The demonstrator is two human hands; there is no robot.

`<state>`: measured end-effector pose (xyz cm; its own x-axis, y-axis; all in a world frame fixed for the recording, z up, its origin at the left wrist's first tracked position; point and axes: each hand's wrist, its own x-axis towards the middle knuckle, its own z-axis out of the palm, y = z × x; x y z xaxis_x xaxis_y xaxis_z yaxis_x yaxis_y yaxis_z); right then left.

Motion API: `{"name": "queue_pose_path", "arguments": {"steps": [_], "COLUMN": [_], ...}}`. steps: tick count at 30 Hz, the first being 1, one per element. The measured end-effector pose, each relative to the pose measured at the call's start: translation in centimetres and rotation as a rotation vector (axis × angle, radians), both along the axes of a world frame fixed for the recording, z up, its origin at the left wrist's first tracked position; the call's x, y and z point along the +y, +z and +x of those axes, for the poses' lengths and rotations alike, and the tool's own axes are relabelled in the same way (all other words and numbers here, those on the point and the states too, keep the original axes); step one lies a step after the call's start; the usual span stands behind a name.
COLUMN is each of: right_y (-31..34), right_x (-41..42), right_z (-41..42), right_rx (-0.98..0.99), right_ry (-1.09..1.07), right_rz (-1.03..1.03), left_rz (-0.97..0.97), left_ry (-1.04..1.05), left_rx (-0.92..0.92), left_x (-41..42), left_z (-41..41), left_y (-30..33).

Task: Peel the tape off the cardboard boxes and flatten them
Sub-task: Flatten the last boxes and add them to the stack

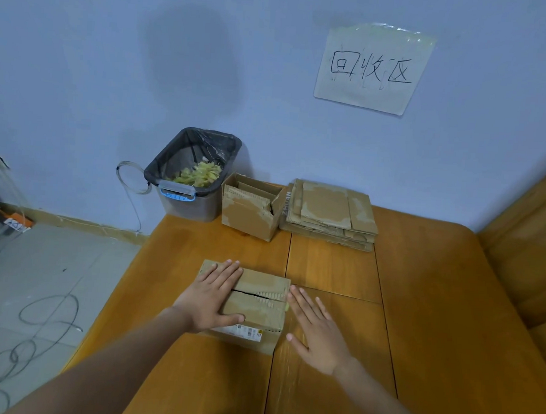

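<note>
Recycling corner, handwritten wall sign (373, 68) (reads 回收区), flattened cardboard stack (330, 214), lined bin (192, 173) w/ tape scraps

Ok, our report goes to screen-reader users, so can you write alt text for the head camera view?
A person's left hand lies flat on a closed cardboard box on a wooden table, while the right hand rests open beside it. Behind stand an open box, a stack of flattened cardboard and a lined bin.
</note>
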<state>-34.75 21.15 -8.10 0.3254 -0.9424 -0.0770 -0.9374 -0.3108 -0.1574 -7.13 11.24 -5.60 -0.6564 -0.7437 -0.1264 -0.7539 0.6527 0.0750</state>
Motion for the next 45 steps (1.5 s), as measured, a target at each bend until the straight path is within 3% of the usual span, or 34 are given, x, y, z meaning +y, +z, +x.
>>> {"name": "queue_pose_path", "arguments": {"steps": [8,18,27,33,45], "right_y": [-1.5,-0.1,1.1,1.4,2.4], "right_x": [1.4,1.1,-2.9,-4.9,-5.2], "right_z": [0.4,-0.1,6.3,8.5,7.3], "right_rx": [-0.069,-0.288,-0.226,-0.252,-0.437], "right_ry": [-0.074,-0.211,0.019,0.119,-0.011], "right_rz": [0.053,-0.06,-0.074,-0.15,-0.231], "left_rz": [0.025,0.074,0.141,0.108,0.181], "left_ry": [0.021,0.047,0.113,0.067,-0.004], "left_rx": [0.024,0.114,0.265,0.191,0.672], "left_x": [-0.2,-0.4,-0.9,-1.6,-2.4], "left_z": [0.5,2.0,4.6,3.1,-1.1], "left_y": [-0.3,0.4,0.5,2.1,2.0]}}
